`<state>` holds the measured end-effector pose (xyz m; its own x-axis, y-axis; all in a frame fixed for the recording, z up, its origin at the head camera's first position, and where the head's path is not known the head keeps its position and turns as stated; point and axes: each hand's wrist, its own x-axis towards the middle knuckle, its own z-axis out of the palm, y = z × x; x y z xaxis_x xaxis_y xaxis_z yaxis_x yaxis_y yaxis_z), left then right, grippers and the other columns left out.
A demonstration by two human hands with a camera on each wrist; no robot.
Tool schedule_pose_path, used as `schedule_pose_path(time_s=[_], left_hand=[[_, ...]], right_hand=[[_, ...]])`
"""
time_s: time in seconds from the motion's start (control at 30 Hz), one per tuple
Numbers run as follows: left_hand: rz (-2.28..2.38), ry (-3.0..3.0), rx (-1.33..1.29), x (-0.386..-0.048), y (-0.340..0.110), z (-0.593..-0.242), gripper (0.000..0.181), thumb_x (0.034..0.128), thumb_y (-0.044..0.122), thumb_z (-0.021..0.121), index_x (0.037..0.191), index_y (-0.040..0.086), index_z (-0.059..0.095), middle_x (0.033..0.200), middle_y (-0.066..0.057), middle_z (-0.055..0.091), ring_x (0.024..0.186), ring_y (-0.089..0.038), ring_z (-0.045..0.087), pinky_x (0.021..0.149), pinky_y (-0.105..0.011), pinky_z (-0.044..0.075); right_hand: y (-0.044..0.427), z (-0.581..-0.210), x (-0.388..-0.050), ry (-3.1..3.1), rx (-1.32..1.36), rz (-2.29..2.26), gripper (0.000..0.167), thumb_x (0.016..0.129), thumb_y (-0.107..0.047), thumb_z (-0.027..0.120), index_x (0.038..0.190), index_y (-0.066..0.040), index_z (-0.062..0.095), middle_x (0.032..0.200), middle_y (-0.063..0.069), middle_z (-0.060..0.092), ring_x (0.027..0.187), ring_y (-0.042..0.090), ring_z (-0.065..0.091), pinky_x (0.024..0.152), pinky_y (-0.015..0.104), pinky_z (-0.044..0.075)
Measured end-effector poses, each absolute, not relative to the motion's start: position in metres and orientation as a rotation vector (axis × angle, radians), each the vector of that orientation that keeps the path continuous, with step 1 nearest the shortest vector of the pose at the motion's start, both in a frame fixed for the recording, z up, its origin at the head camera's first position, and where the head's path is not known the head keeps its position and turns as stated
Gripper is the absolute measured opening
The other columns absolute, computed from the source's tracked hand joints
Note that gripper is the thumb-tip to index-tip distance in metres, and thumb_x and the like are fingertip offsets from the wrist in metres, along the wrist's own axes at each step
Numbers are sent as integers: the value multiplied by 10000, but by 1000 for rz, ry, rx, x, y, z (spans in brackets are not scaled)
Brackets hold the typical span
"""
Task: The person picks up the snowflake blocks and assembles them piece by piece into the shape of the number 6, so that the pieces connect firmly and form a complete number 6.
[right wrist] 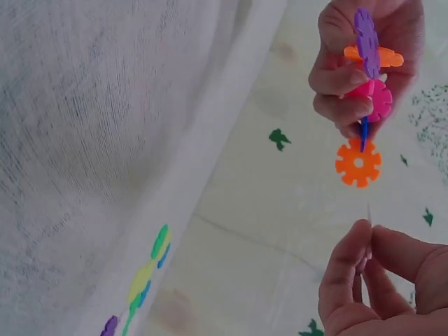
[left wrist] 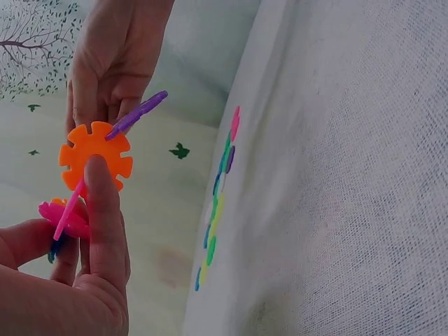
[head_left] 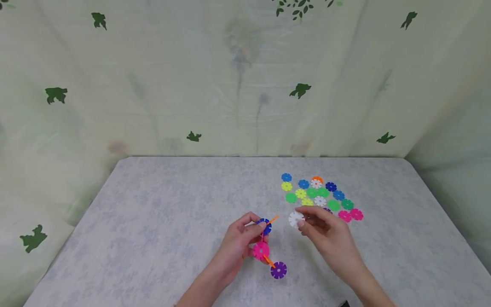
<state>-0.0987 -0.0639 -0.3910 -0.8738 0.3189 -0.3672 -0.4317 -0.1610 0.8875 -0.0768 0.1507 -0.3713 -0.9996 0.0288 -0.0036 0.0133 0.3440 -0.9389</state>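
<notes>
My left hand (head_left: pixel 243 236) grips a chain of interlocked notched plastic discs. In the head view the chain shows a dark blue disc (head_left: pixel 268 230), a pink disc (head_left: pixel 261 250) and a purple disc (head_left: pixel 278 270), with orange discs edge-on among them. One orange disc (right wrist: pixel 358 163) juts from the chain's end towards my right hand (head_left: pixel 327 232). Between thumb and fingers, my right hand pinches a white disc (head_left: pixel 295 219), apart from the chain by a small gap. In the right wrist view that white disc (right wrist: pixel 369 212) appears edge-on, just below the orange one.
Loose discs lie flat in a group at the table's back right, among them a green disc (head_left: pixel 333 205), a pink disc (head_left: pixel 356 214) and a blue disc (head_left: pixel 286 177). The grey table (head_left: pixel 153 221) meets a patterned curtain (head_left: pixel 172 76) at the back. A small black object (head_left: pixel 344 304) shows at the front edge.
</notes>
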Motion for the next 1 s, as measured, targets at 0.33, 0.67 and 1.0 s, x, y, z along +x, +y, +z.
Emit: schedule_pose_path(time_s=[0.33, 0.67, 1.0], left_hand=[[2049, 1584, -46, -95, -63, -393, 184, 950, 234, 653, 958, 76, 559, 817, -112, 669, 711, -170, 600, 542, -242, 472], [2034, 1612, -6, -94, -62, -392, 138, 951, 186, 650, 945, 68, 579, 790, -81, 673, 703, -155, 630, 527, -222, 463], [2039, 1615, 30, -95, -62, -394, 154, 956, 178, 640, 913, 66, 545, 777, -70, 655, 721, -158, 616, 514, -214, 426]], right_hand=[[142, -383, -80, -2451, -54, 1928, 285, 918, -68, 696, 1189, -152, 666, 1020, 65, 658, 873, 343, 652, 759, 390, 574], [141, -383, -78, -2464, -45, 1974, 269, 912, -37, 693, 1162, -137, 688, 957, 75, 675, 850, 366, 652, 751, 388, 575], [137, -389, -76, -2368, -56, 2052, 248, 907, -43, 701, 1146, -109, 710, 993, 89, 692, 845, 361, 662, 736, 324, 577]])
